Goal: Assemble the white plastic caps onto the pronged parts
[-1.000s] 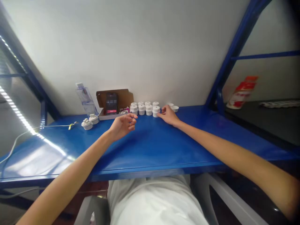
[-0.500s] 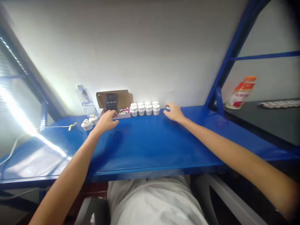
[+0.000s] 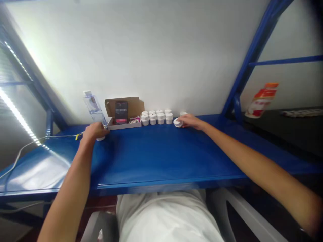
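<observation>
My left hand (image 3: 94,131) is at the left of the blue table, its fingers curled over a white round plastic piece (image 3: 100,138) whose lower edge shows beneath them. The second piece there is hidden. At the back right, my right hand (image 3: 190,121) has its fingers closed on a white round lidded piece (image 3: 178,123). Another white round piece (image 3: 183,113) stands behind that hand. Left of it, several white round lidded containers (image 3: 160,118) stand in two rows against the wall.
An open cardboard box (image 3: 136,107) holds a phone (image 3: 121,112) and small packets. A clear bottle (image 3: 95,109) stands beside it. A white cable (image 3: 60,136) runs at the left of the blue table (image 3: 151,154). An orange-capped bottle (image 3: 262,101) is on a dark surface at right.
My left hand has moved left and down from beside the box onto the white pieces. My right hand has closed on a white round piece, which now shows further forward.
</observation>
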Tool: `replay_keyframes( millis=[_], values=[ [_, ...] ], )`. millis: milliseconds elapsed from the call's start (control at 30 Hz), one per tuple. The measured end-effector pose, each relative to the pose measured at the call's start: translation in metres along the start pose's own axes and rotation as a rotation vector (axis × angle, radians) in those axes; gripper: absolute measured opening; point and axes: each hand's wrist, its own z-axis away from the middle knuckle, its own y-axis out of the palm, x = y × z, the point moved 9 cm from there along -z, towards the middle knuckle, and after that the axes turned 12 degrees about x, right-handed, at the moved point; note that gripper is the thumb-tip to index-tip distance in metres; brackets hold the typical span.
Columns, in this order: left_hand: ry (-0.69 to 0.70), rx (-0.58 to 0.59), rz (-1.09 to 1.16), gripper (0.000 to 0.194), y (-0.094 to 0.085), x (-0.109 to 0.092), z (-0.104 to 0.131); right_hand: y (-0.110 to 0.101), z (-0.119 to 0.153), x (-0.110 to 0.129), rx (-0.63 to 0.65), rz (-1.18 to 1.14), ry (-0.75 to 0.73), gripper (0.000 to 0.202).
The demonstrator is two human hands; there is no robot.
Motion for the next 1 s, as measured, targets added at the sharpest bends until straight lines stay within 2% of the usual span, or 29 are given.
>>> replay_keyframes(
  millis=[67,100,200,300,433,500,567,600,667,767,867,1000],
  values=[
    [-0.084,0.104,-0.094,0.031,0.015,-0.008,-0.001,0.011,-0.001,0.011,0.062,0.105,-0.072,0.03],
    [-0.083,0.16,-0.116,0.034,0.025,-0.019,0.0,0.013,0.0,0.018,0.055,0.197,-0.12,0.03],
    [0.131,0.412,-0.064,0.051,0.07,-0.073,0.014,0.018,0.008,0.038,0.009,0.382,-0.278,0.03],
    [0.339,0.593,0.128,0.052,0.113,-0.119,0.033,0.032,0.019,0.054,0.063,0.381,-0.369,0.033],
    [0.428,0.552,0.227,0.055,0.145,-0.142,0.041,0.062,0.037,0.083,0.129,0.338,-0.441,0.044],
    [0.458,0.524,0.254,0.053,0.155,-0.148,0.043,0.066,0.049,0.103,0.021,0.211,-0.515,0.05],
    [0.476,0.51,0.297,0.053,0.161,-0.151,0.045,0.067,0.065,0.122,-0.103,0.083,-0.624,0.047],
    [0.483,0.508,0.324,0.054,0.163,-0.152,0.046,0.072,0.072,0.13,-0.115,0.065,-0.67,0.044],
    [0.495,0.51,0.365,0.059,0.166,-0.154,0.048,0.089,0.082,0.144,-0.037,0.113,-0.751,0.039],
    [0.49,0.527,0.385,0.063,0.17,-0.153,0.05,0.113,0.088,0.15,0.118,0.193,-0.806,0.044],
    [0.476,0.523,0.413,0.06,0.171,-0.152,0.049,0.113,0.081,0.141,0.15,0.105,-0.736,0.049],
    [0.421,0.509,0.55,0.054,0.166,-0.151,0.047,0.11,0.065,0.125,0.204,-0.182,-0.628,0.05]
  ],
)
